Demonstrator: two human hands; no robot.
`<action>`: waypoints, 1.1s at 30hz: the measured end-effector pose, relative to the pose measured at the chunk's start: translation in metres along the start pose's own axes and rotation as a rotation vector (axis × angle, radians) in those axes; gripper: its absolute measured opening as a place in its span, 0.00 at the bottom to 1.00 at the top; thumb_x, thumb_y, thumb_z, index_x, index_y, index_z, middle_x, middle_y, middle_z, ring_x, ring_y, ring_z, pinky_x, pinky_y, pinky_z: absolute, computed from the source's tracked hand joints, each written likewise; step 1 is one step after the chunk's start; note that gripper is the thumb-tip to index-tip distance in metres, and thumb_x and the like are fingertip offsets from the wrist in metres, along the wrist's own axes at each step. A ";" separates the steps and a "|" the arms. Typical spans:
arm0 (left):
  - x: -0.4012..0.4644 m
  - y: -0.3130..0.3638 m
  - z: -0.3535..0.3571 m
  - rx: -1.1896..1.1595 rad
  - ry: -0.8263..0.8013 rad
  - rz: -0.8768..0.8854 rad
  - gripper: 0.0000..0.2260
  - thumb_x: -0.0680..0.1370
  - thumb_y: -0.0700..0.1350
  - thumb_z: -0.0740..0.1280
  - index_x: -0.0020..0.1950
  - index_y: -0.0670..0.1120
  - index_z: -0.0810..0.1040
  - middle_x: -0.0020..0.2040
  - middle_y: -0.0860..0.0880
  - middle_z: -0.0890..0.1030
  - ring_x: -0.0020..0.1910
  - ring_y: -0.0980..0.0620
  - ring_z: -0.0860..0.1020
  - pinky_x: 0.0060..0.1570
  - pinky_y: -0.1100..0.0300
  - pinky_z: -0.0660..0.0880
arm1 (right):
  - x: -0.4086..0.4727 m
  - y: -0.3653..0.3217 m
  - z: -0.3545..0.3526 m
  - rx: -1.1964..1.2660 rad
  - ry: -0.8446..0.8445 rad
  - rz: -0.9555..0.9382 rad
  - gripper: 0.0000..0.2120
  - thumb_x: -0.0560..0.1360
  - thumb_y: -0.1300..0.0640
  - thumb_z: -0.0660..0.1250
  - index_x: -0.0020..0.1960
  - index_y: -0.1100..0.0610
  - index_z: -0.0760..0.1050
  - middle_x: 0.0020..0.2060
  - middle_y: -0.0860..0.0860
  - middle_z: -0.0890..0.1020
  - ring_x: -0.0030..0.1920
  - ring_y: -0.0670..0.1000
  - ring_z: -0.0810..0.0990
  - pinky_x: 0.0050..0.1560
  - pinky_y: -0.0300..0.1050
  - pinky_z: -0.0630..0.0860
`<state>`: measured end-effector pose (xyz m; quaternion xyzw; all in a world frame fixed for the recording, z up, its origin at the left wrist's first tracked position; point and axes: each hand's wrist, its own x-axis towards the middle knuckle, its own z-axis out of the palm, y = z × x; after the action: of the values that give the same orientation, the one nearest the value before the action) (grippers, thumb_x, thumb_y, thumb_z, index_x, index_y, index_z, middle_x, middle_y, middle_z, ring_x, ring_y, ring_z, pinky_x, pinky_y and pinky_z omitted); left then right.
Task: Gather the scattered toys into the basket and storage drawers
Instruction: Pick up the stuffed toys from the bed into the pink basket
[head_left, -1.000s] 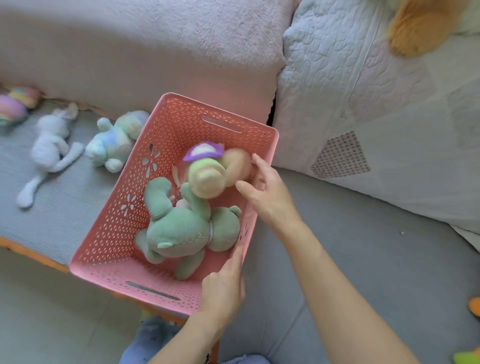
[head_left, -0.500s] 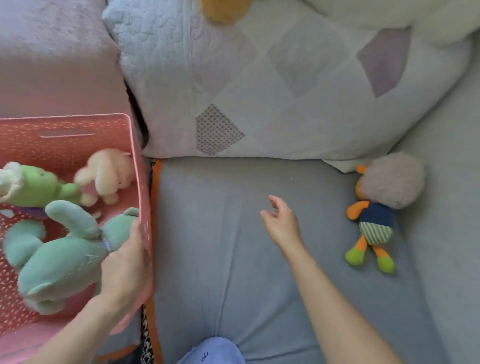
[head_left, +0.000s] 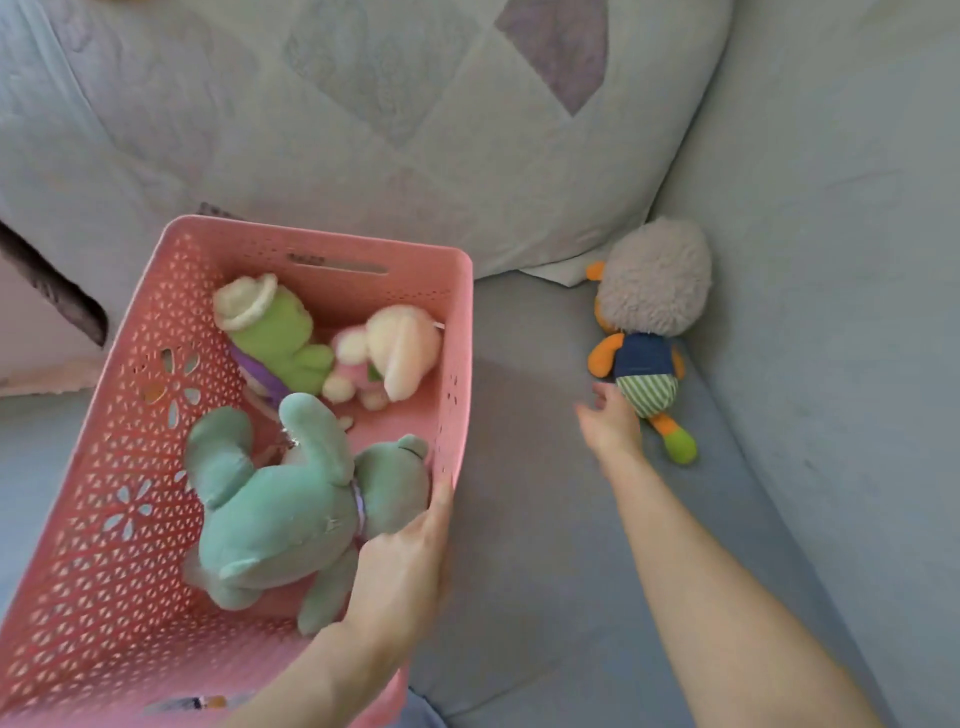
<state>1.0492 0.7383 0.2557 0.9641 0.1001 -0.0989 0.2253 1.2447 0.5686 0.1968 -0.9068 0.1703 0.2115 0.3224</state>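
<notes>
The pink basket (head_left: 156, 467) served as the landmark, sitting on the grey sofa seat (head_left: 530, 519) at the left of the view. Inside it, toward its far wall, lay a lime-green plush with a cream hat (head_left: 270, 327), and just right of that a cream and pink plush (head_left: 395, 353) against the basket's right wall. Nearer the person, a large mint-green plush (head_left: 280, 509) filled the basket's middle. The left hand (head_left: 405, 566) gripped the basket's right rim near its close corner, fingers curled over the edge and touching the mint plush. Behind the basket a quilted pillow (head_left: 415, 130) leaned against the sofa back. Well to the right of the basket, the right hand (head_left: 610, 423) reached out with relaxed, spread fingers, holding nothing, its fingertips just beside or barely touching the striped trousers of a doll with a fluffy grey head (head_left: 649, 332). That doll lay outside the basket on the seat, in the corner by the pillow
</notes>
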 end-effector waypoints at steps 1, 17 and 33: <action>0.003 0.006 0.005 0.021 -0.001 0.023 0.46 0.42 0.33 0.75 0.62 0.42 0.72 0.24 0.55 0.74 0.13 0.53 0.66 0.20 0.65 0.49 | 0.007 0.006 -0.003 0.000 0.019 0.015 0.23 0.75 0.62 0.64 0.69 0.62 0.67 0.67 0.59 0.72 0.67 0.58 0.70 0.66 0.47 0.65; 0.002 0.021 0.026 0.020 0.032 0.081 0.34 0.54 0.36 0.64 0.61 0.38 0.75 0.23 0.50 0.73 0.13 0.50 0.65 0.16 0.66 0.50 | 0.020 0.048 0.006 -0.009 0.067 0.028 0.11 0.73 0.55 0.69 0.53 0.59 0.80 0.53 0.58 0.81 0.55 0.58 0.78 0.54 0.45 0.71; -0.019 0.007 -0.097 -0.775 0.349 0.266 0.50 0.68 0.50 0.74 0.72 0.67 0.38 0.77 0.49 0.51 0.76 0.52 0.51 0.73 0.53 0.56 | -0.263 -0.120 -0.085 1.096 -0.362 -0.688 0.08 0.64 0.55 0.70 0.34 0.50 0.71 0.31 0.47 0.73 0.33 0.52 0.74 0.40 0.45 0.73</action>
<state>1.0465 0.7730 0.3488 0.8151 0.0416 0.1397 0.5607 1.0969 0.6459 0.4477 -0.5647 -0.1023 0.1284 0.8088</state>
